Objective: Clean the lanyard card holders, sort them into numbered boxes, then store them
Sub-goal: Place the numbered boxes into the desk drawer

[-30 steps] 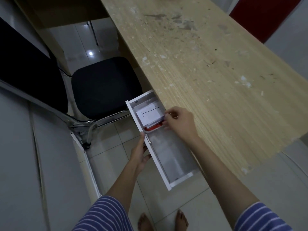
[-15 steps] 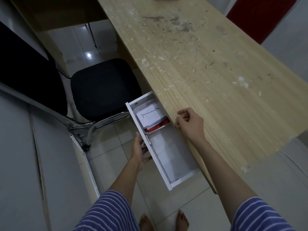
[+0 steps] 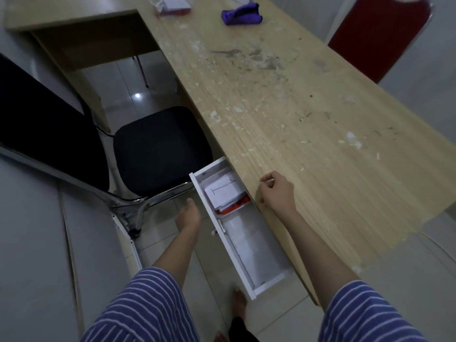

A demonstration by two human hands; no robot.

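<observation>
Your two hands hold nothing: left hand (image 3: 188, 217) hangs beside the drawer (image 3: 243, 245) with fingers relaxed, blurred; right hand (image 3: 277, 191) rests at the table (image 3: 296, 114) edge, fingers loosely curled. One open white drawer holds one box (image 3: 225, 191) labelled "1". Far end: one purple cloth (image 3: 241, 14), one further box (image 3: 172, 6), writing unreadable.

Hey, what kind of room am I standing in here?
Most likely a plain office or workroom. A long wooden desk with a white drawer pulled open, a black chair tucked beside it and a red chair on the far side, all on a tiled floor.
</observation>
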